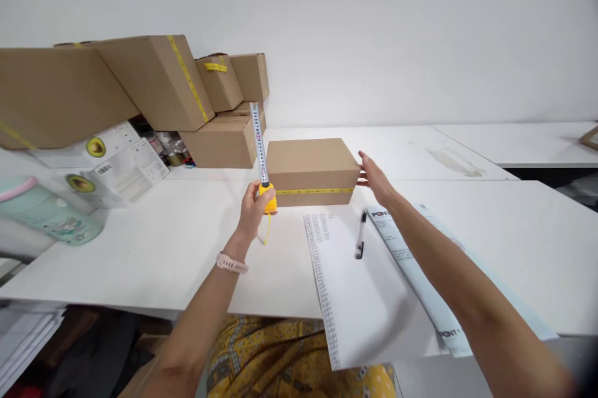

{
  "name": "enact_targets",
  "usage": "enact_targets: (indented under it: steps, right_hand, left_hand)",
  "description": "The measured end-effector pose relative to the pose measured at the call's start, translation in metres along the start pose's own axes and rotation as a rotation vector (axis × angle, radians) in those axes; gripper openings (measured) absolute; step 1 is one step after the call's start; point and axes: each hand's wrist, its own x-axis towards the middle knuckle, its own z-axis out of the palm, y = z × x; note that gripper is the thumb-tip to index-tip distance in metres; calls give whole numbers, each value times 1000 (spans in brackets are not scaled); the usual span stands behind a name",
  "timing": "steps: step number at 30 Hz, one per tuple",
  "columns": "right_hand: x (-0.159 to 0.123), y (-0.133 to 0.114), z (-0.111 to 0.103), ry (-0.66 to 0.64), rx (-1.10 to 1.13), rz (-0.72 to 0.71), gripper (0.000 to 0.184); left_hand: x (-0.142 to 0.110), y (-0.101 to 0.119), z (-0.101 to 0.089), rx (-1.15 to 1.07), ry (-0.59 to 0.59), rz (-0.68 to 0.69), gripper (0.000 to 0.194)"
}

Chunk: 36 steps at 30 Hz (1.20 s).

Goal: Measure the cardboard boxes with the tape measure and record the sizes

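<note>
My left hand (253,209) grips a yellow tape measure (268,198), its metal blade (258,142) drawn out and pointing up and away. The blade stands beside the left end of a closed cardboard box (311,161) that has yellow tape along its front. A yellow strap hangs below the tape measure's case. At the box's right end is my right hand (375,180), fingers stretched out with their tips at its side; whether they touch it is hard to tell.
Closer to me lie a spiral notebook (369,304), a pen (360,235) and a pale blue folder (434,273). Stacked cardboard boxes (159,83) stand at the back left, above white cartons with avocado pictures (112,161). A mint-green tumbler (51,211) is at far left.
</note>
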Motion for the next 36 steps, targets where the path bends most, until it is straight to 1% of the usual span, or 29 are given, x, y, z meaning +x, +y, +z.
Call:
enact_targets:
  steps: [1,2,3,5,7,10,12,13,15,16,17,18,20,22,24,28,32,36]
  right_hand:
    - [-7,-1,2,-41,-16,-28,71]
    - [-10,-4,5,-54,-45,-66,71]
    - [-11,-10,8,-40,-88,-112,71]
    - [-4,-28,13,50,-193,-207,67]
    - [8,-47,15,167,-289,-259,59]
    - [28,-69,19,277,-444,-243,47]
    - [39,-75,24,307,-551,-254,44]
    - [45,-76,27,323,-603,-287,44]
    - [54,-76,33,351,-703,-394,42]
    - [58,-76,35,355,-750,-457,41]
    - [61,-75,37,350,-791,-513,40]
    - [63,-75,38,337,-825,-552,40]
    - [63,-76,37,294,-874,-587,41]
    - [60,-79,36,259,-918,-600,43]
    - [55,-82,36,232,-972,-630,49]
    - [48,-88,37,203,-1095,-676,62]
    - [48,-89,36,161,-1177,-698,62]
    - [49,-88,34,118,-1197,-723,59]
  left_hand:
    - [6,1,-2,15,-25,-10,49]
    - [12,4,-3,24,-55,-15,49]
    - [18,10,-3,28,-84,-14,50]
    - [28,29,-1,26,-120,5,50]
    - [37,51,1,10,-140,27,50]
    - [48,74,5,3,-145,26,47]
    - [46,78,9,16,-95,40,46]
    - [40,77,12,16,-62,64,46]
    - [20,69,21,-11,-24,124,48]
    - [7,63,26,-40,-44,135,49]
    - [-7,56,31,-73,-94,116,48]
    - [-21,48,37,-106,-167,57,48]
    - [-44,32,50,-169,-304,-88,48]
    - [-58,19,61,-218,-385,-214,49]
    - [-64,8,69,-260,-405,-279,50]
    - [-68,-4,74,-311,-399,-306,51]
    - [-74,-9,76,-313,-401,-324,51]
    - [-79,-14,77,-324,-387,-344,52]
